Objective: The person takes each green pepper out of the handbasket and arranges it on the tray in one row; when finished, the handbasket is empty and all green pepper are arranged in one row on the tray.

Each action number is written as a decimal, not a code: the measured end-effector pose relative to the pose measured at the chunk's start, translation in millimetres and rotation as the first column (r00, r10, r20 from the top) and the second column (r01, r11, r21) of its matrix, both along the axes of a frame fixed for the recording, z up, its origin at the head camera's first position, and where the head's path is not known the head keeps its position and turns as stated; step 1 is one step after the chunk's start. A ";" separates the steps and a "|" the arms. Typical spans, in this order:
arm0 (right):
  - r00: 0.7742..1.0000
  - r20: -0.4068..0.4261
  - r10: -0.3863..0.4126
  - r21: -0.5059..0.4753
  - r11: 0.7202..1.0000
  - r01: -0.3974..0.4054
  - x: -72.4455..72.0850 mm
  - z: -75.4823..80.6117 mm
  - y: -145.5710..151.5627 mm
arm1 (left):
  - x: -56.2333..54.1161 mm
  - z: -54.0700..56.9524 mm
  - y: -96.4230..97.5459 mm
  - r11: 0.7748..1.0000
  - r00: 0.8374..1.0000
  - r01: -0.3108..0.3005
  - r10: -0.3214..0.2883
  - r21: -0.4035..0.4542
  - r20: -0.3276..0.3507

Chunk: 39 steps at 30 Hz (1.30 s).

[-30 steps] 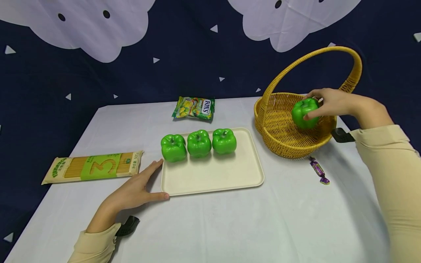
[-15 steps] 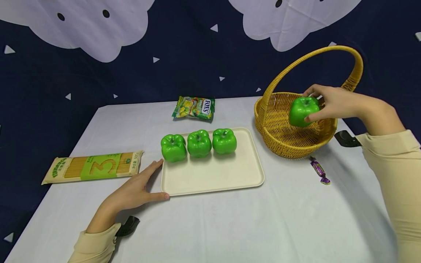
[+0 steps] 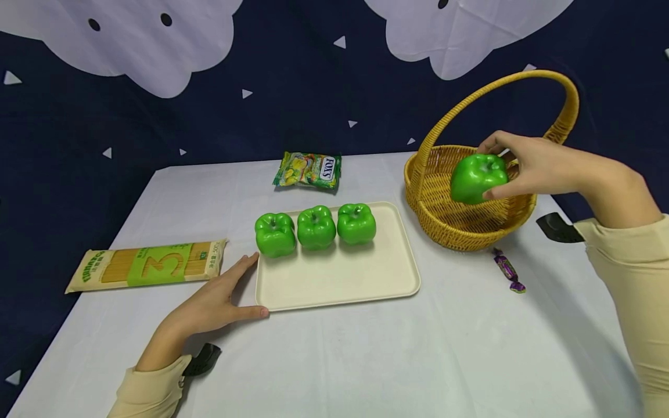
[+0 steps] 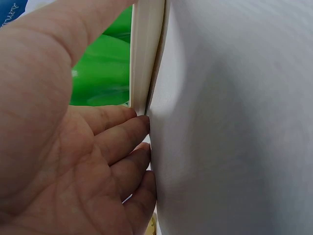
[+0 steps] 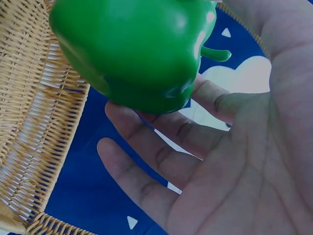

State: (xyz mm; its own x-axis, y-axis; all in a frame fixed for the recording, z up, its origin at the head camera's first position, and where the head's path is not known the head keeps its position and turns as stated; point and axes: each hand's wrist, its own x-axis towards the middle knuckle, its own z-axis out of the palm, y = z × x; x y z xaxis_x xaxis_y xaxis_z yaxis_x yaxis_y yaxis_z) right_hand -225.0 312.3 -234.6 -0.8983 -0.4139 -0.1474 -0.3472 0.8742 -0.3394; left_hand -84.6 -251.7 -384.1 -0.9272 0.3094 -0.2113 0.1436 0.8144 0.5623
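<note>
Over the wicker basket (image 3: 444, 229), my right hand (image 3: 549, 165) grips a green bell pepper (image 3: 473, 180) between thumb and fingers. In the right wrist view the held pepper (image 5: 132, 49) shows its stem toward the palm, with the basket's woven side to the left. My left hand (image 3: 216, 302) rests at the left end of a cream tray (image 3: 340, 278), thumb at its near corner and fingers along its short side. The left wrist view shows the fingertips (image 4: 139, 120) at the tray's rim. Three more green bell peppers (image 3: 316, 227) stand in a row along the tray's far side.
A noodle packet (image 3: 148, 265) lies left of the tray. Behind the tray is a green candy bag (image 3: 308, 171). A purple-wrapped candy (image 3: 508, 270) lies in front of the basket, whose tall handle (image 3: 496, 87) arches over it. A dark patterned cloth hangs behind the table.
My right hand has lifted the bell pepper from low in the basket, shifting it slightly left and tilting it. The left hand and the tray have stayed in place.
</note>
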 end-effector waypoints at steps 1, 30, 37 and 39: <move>1.000 0.002 -0.001 -0.006 1.000 0.001 1.9 0.5 -1.3 | 0.0 0.1 0.2 1.000 1.000 -0.001 0.001 0.000 0.002; 0.994 -0.030 0.105 -0.033 0.994 -0.106 29.7 5.8 -38.1 | -0.7 -0.4 -1.5 1.000 1.000 0.008 -0.008 -0.001 -0.005; 0.987 -0.026 0.158 -0.093 0.983 -0.159 30.5 3.9 -51.1 | -0.9 -0.8 -1.4 1.000 1.000 0.005 -0.005 -0.005 -0.002; 0.986 -0.008 0.165 -0.108 0.980 -0.165 30.4 3.3 -55.2 | -0.9 -0.9 -1.2 1.000 1.000 0.005 -0.005 -0.004 -0.001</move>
State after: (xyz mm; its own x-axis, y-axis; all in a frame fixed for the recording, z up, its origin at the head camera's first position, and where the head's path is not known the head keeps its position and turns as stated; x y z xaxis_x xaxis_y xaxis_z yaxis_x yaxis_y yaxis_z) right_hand -194.6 257.1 -231.3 -0.8161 -0.5701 -0.0948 -0.4832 0.7631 -0.4292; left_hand -85.5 -252.9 -385.0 -0.9256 0.3135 -0.2119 0.1482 0.8156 0.5593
